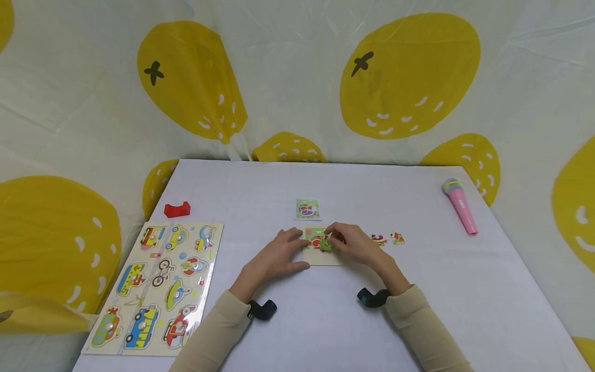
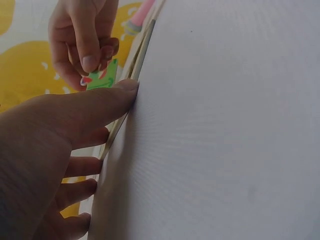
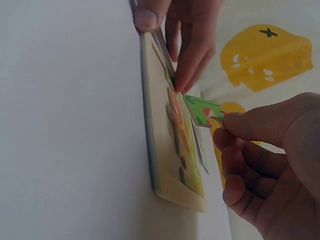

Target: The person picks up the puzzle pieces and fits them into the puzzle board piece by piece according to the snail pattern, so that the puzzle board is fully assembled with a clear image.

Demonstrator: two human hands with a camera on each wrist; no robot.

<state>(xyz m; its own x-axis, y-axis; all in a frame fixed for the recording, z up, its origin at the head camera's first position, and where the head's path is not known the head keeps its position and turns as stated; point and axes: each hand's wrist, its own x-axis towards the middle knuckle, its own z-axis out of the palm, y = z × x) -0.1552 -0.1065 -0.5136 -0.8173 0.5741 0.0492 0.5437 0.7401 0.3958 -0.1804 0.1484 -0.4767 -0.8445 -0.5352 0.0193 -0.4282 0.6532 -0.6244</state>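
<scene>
A small wooden puzzle board (image 1: 325,258) lies on the table with green and red jigsaw pieces (image 1: 314,239) along its far part. My right hand (image 1: 355,243) pinches a green jigsaw piece (image 3: 204,109) between thumb and fingers, tilted just above the board in the right wrist view. With my left hand (image 1: 277,254) I steady the board's left side. Its thumb (image 2: 112,102) presses the edge, and in the right wrist view a fingertip touches the placed pieces. Two loose jigsaw pieces, one nearer (image 1: 379,239) and one farther right (image 1: 397,237), lie beyond my right hand.
A picture card (image 1: 308,209) lies behind the board. At the left is a large vehicle peg puzzle (image 1: 158,289), with a red block (image 1: 177,209) behind it. A pink toy microphone (image 1: 460,206) lies at the far right of the white table (image 1: 483,305).
</scene>
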